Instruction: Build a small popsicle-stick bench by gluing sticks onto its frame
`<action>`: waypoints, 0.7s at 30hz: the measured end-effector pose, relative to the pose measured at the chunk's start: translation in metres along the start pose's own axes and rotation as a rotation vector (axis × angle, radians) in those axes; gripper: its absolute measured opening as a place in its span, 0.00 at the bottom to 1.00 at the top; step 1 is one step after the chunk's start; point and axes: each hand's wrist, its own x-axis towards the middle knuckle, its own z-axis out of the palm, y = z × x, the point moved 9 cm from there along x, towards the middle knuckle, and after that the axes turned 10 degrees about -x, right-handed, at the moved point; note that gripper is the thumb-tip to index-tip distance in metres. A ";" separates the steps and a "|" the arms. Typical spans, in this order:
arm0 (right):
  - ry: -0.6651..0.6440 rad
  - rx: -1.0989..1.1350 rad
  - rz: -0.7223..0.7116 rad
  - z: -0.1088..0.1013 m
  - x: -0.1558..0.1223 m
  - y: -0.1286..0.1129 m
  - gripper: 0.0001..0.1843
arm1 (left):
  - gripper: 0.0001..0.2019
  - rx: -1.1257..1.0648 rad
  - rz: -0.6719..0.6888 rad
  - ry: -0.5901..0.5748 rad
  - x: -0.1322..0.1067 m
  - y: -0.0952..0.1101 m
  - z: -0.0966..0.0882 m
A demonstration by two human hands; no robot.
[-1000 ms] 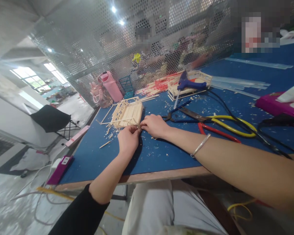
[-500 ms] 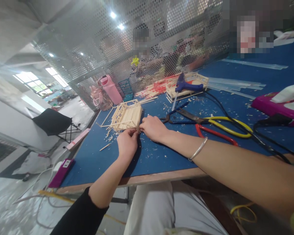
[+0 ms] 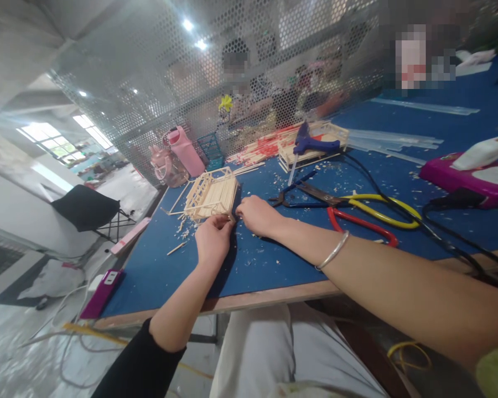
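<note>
A small openwork tray of pale wooden sticks (image 3: 216, 200), with a slatted floor and railed sides, stands on the blue tabletop (image 3: 182, 276). My left hand (image 3: 213, 237) is closed in a pinch at its near right corner, thumb and fingertips on the front edge. My right hand (image 3: 258, 215), a silver bangle on its wrist, rests just right of that corner. Its fingers are curled and pressed together, and whatever is between them is hidden. A loose stick (image 3: 176, 247) and pale scraps lie left of my left hand.
Blue-handled pliers (image 3: 292, 193) and red-and-yellow-handled cutters (image 3: 336, 202) lie right. Behind them, a blue glue gun (image 3: 315, 145) rests on another stick tray (image 3: 288, 159). Red-tipped sticks (image 3: 261, 145), clear glue sticks (image 3: 398, 139), a pink bottle (image 3: 186, 152) and a purple power strip (image 3: 452, 174) surround the workspace.
The view has shifted slightly, moving everything a little left in the picture. Both hands stay at the same tray corner, with hardly any change in their grip.
</note>
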 end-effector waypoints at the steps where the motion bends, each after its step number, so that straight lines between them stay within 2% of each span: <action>1: 0.004 0.021 0.038 0.000 0.000 0.005 0.14 | 0.08 0.006 0.001 -0.003 0.000 0.000 0.000; 7: 0.081 0.181 0.219 -0.005 -0.003 0.032 0.17 | 0.09 -0.051 0.002 -0.059 -0.006 -0.001 -0.008; 14: 0.106 0.249 0.250 -0.005 -0.005 0.034 0.15 | 0.08 0.062 0.088 0.025 -0.009 -0.008 -0.037; 16: 0.118 0.274 0.265 -0.006 -0.006 0.036 0.14 | 0.10 0.139 0.231 0.100 -0.008 0.002 -0.047; 19: 0.151 0.331 0.299 -0.008 -0.008 0.040 0.14 | 0.17 0.228 0.541 0.239 -0.008 0.028 -0.056; 21: 0.185 0.377 0.318 -0.012 -0.010 0.041 0.12 | 0.17 0.247 0.646 0.168 0.004 0.037 -0.048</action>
